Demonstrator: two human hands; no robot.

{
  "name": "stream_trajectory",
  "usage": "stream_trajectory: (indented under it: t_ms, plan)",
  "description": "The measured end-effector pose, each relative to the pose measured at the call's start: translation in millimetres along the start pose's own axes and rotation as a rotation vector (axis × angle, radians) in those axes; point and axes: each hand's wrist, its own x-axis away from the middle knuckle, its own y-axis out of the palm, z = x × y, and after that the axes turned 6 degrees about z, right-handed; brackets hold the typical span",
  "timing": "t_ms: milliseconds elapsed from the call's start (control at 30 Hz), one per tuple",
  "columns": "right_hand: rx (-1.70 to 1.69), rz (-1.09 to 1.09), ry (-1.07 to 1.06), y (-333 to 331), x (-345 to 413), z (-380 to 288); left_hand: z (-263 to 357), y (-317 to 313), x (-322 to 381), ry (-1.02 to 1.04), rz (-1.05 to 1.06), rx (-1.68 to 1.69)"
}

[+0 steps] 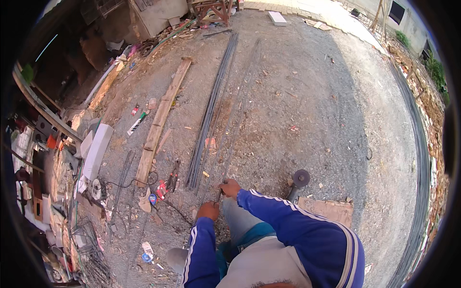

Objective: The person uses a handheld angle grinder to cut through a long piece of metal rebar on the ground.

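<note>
Low in front of my knees, my left hand (208, 211) is closed round a thin steel rod, close to the ends of the rods on the ground. My right hand (229, 188) sits just above and to the right of it, its fingers closed on a thin dark rod (220, 194). Whether both hands hold the same rod cannot be told. A bundle of steel reinforcing bars (213, 104) lies lengthwise on the gravel ahead, with a few single thin rods (240, 108) to its right. Red-handled pliers or cutters (174, 177) and a blue tape measure (153, 199) rest left of my hands.
An angle grinder (296, 187) with its disc upward stands to the right, beside a flat board (329, 209). A wooden plank (162, 122), a green-handled handsaw (137, 122) and a white block (98, 151) lie left. Long bars (419, 154) run along the right edge.
</note>
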Motion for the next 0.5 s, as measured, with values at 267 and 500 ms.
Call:
stream_trajectory:
  t_ms: [267, 500]
  plan:
    - [-0.797, 0.126, 0.277, -38, -66, -39, 25, -10, 18, -0.039, -0.078, -0.103]
    - [-0.572, 0.309, -0.021, 7, -90, -18, 16, -8, 10, -0.191, -0.149, -0.075]
